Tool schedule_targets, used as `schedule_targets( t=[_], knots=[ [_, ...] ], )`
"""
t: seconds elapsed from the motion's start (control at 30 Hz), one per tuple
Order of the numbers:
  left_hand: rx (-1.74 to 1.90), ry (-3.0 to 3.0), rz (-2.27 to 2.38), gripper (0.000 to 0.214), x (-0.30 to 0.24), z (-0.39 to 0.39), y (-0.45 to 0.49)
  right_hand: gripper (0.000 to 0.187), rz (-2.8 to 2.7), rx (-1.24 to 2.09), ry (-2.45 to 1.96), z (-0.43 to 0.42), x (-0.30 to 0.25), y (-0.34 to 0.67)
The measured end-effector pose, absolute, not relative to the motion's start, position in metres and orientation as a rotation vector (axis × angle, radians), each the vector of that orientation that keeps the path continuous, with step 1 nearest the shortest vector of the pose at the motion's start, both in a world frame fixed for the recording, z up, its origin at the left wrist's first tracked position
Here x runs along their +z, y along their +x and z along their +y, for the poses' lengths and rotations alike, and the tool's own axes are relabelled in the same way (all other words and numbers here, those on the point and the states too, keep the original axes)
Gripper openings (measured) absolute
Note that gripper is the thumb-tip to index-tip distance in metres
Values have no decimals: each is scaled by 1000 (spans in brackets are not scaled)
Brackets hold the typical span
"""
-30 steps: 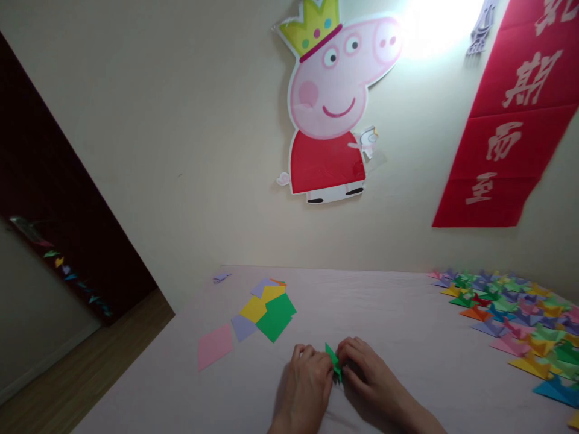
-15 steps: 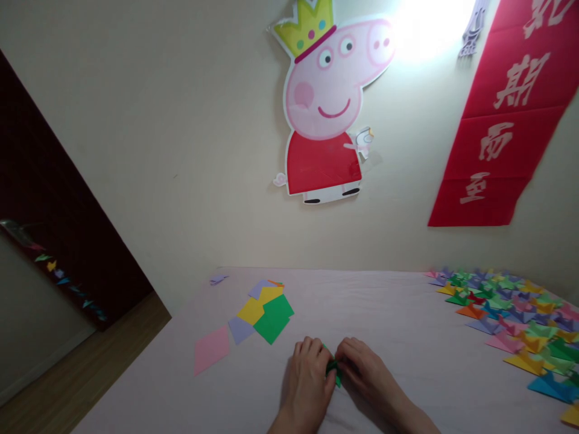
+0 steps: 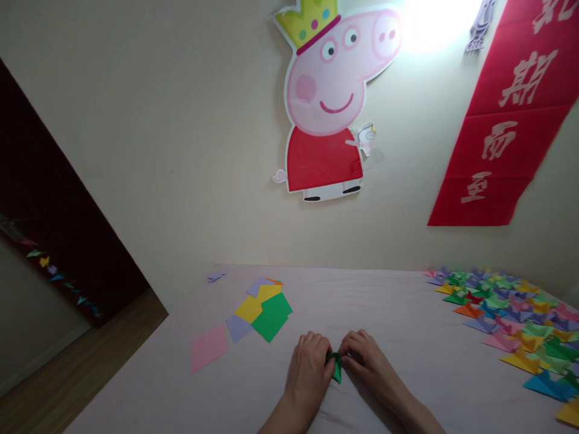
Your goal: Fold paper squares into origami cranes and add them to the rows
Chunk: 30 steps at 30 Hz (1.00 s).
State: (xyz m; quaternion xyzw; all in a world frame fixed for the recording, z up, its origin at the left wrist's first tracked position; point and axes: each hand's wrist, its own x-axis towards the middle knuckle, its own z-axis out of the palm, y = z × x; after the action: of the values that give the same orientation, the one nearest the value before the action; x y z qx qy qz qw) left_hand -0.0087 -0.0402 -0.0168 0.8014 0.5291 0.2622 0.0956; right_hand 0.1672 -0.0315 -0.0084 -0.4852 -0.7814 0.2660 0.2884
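A small piece of folded green paper (image 3: 336, 365) lies on the pale pink tabletop (image 3: 398, 313) near its front edge. My left hand (image 3: 310, 369) pinches its left side with curled fingers. My right hand (image 3: 367, 363) presses on its right side, fingers bent and close together. Most of the green paper is hidden between the two hands; only a narrow strip shows.
Loose flat paper squares (image 3: 265, 310) in green, yellow, purple and orange lie to the left, with a pink square (image 3: 208, 348) apart. Several folded coloured paper shapes (image 3: 515, 313) cover the right side. A tiny purple piece (image 3: 216, 276) sits far left. Wall behind, doorway left.
The green paper stood up as a pointed flap between my hands a second ago; now it is pressed lower and mostly covered. Both hands stay in place.
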Motion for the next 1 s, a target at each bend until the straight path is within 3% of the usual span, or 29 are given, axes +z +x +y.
schedule_targets(
  t=[0.57,1.0],
  knots=[
    [702,2090,1521,14,-4,-32,-19,12,-2209,616,-1587,-6,-12,143],
    [790,2057,1520,13,-5,-34,-22,10,-2129,695,-1538,-8,-11,148]
  ],
)
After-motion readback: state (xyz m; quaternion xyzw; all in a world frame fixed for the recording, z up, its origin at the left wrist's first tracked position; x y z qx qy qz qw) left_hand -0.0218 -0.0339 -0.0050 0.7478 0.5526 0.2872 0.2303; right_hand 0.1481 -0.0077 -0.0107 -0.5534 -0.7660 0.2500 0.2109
